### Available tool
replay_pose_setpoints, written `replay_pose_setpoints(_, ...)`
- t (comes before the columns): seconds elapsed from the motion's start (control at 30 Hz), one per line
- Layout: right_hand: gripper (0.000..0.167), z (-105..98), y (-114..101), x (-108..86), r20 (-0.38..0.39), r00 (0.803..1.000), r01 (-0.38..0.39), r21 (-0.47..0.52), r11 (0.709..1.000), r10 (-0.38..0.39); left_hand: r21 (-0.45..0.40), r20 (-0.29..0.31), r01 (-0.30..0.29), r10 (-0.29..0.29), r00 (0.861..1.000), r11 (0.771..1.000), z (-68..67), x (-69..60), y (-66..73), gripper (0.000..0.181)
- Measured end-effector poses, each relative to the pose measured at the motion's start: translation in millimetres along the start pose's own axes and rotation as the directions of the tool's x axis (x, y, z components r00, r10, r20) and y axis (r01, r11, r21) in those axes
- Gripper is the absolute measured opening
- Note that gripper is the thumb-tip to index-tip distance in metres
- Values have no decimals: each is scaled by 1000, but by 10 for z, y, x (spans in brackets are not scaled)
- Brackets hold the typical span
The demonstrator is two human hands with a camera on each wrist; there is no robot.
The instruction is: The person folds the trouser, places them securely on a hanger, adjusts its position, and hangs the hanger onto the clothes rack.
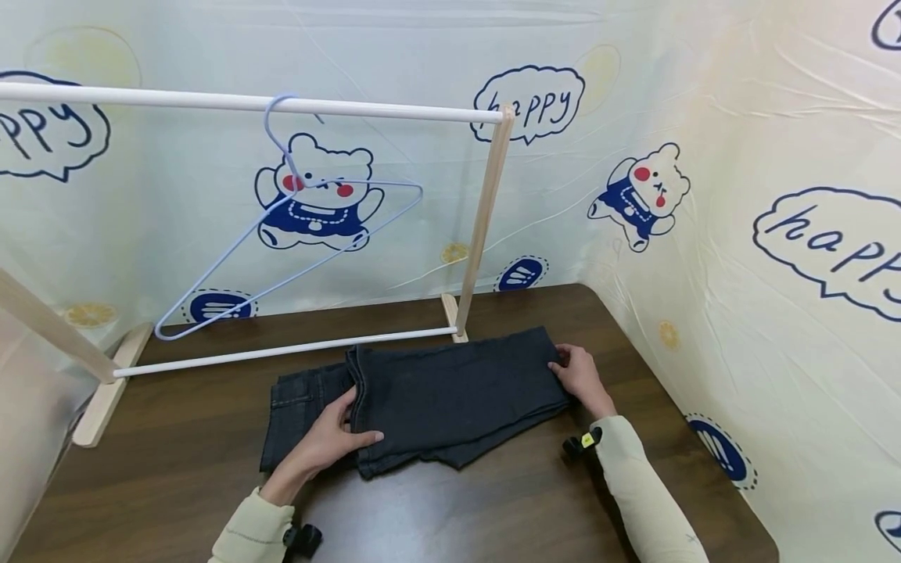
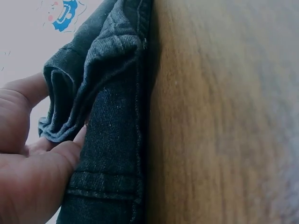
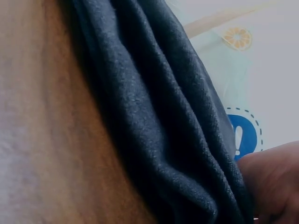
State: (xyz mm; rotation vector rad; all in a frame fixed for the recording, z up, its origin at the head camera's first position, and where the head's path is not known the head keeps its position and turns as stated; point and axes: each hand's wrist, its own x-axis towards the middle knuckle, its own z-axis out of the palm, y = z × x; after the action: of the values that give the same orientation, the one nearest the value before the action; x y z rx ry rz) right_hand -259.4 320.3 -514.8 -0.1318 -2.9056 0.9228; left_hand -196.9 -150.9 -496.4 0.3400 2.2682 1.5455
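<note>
Dark denim jeans (image 1: pixel 450 395) lie folded on the wooden table, with the leg ends laid back over the waist part at the left. My left hand (image 1: pixel 327 438) grips the hem end, and in the left wrist view the hem layers (image 2: pixel 63 102) sit between the thumb and the fingers of that hand (image 2: pixel 32 158). At the right-hand fold, my right hand (image 1: pixel 580 379) pinches the edge of the jeans. Stacked layers of denim (image 3: pixel 154 102) fill the right wrist view, where only part of that hand (image 3: pixel 273 179) shows; its fingertips are largely hidden.
Behind the jeans stands a rack with a white top rail (image 1: pixel 394 109), a white lower rail (image 1: pixel 281 352) and wooden legs (image 1: pixel 486 219). A light blue hanger (image 1: pixel 232 254) hangs from the top rail. The brown table (image 1: pixel 176 485) meets a printed curtain (image 1: pixel 704 313) at the back and right.
</note>
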Motion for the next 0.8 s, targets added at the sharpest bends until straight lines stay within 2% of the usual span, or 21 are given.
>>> replay_pose_setpoints(0.13,46,-26,25,-54,31,997,69,-44,997,-67,7,-7,22,-22,1000,1000,7,-28,-7,104)
replay_pose_setpoints(0.27,56,-120,79,-174,65,983,176,-52,983,-172,13,-5,18,-18,1000,1000,23,-53,-12,101)
replay_pose_setpoints(0.33,64,-178,103,-252,105,971,220,-24,975,-216,13,-9,-9,9,1000,1000,36,-56,-17,99)
replay_pose_setpoints(0.43,78,-227,119,-376,219,942,250,36,967,-252,0,-45,-55,55,997,998,71,-46,-18,95)
replay_pose_setpoints(0.57,97,-182,62,-505,339,904,252,71,965,-261,-90,-123,-133,121,985,987,122,-18,17,83)
replay_pose_setpoints(0.63,99,-122,17,-541,333,900,282,46,958,-281,-146,-151,-177,154,976,973,140,-5,56,76)
replay_pose_setpoints(0.7,96,-54,-31,-564,296,906,317,-1,948,-303,-183,-168,-211,181,969,960,150,1,109,72)
replay_pose_setpoints(0.8,85,24,-89,-595,238,921,336,-81,938,-309,-182,-183,-232,199,963,956,152,-1,202,70)
